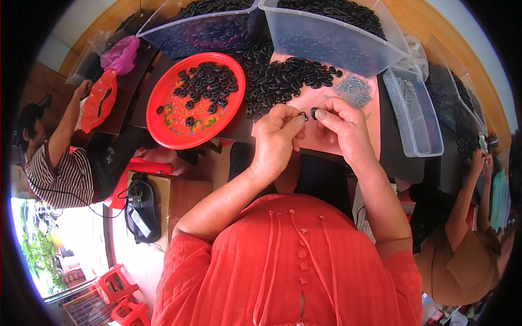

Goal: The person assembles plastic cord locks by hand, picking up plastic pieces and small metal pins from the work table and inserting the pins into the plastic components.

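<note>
The right fingers (322, 115) pinch a small black piece (314, 112) at their tips; just left of it, the left fingers (296, 124) are closed on a tiny dark part (305, 116). Beyond both, loose black pieces (280, 81) lie heaped.

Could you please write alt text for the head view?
A person's left hand and right hand hold small dark parts above a pink sheet. Beyond lie heaped black pieces, small silvery pieces and clear bins, with a red tray to the left.
</note>
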Tool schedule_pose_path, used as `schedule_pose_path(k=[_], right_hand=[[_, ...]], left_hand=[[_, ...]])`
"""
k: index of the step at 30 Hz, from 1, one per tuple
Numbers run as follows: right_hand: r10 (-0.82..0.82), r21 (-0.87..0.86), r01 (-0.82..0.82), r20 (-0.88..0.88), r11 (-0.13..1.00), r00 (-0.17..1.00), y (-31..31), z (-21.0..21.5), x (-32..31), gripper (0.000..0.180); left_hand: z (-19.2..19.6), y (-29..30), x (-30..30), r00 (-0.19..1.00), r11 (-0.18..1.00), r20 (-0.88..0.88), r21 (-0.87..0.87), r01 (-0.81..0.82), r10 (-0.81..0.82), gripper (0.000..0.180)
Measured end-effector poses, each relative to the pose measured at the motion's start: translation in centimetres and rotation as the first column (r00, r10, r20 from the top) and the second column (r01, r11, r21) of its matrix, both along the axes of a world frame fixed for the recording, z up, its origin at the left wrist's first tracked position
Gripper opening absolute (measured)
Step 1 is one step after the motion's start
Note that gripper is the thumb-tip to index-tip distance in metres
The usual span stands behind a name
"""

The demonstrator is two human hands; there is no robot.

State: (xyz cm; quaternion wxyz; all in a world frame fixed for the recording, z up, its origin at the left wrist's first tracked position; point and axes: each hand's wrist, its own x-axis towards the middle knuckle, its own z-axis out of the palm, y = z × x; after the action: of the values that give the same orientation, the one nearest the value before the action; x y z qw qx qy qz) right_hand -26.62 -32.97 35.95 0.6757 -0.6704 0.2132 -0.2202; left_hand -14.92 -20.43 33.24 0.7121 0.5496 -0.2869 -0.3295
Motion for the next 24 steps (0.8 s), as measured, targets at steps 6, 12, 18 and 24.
schedule_pose_path(k=[6,12,18,24], right_hand=[[0.004,0.013,-0.004,-0.004,1.0,1.0,0.0,0.2,0.1,0.015],[0.025,-0.068,-0.024,0.009,0.997,1.0,0.0,-0.5,0.5,0.012],[0.002,-0.041,0.0,0.045,0.999,0.999,0.6,-0.7,1.1,0.017],[-0.007,0.059,0.006,0.019,0.998,1.0,0.8,-0.4,0.9,0.011]], left_hand=[[0.3,0.0,-0.1,1.0,1.0,0.027,0.028,-0.009,0.009,0.01],[-0.1,-0.1,-0.1,0.999,1.0,0.037,0.024,-0.008,0.007,0.009],[0.1,-0.2,-0.4,0.999,0.998,0.022,0.033,-0.048,0.048,0.012],[-0.2,-0.3,-0.3,0.997,0.998,0.036,-0.026,-0.061,0.062,0.01]])
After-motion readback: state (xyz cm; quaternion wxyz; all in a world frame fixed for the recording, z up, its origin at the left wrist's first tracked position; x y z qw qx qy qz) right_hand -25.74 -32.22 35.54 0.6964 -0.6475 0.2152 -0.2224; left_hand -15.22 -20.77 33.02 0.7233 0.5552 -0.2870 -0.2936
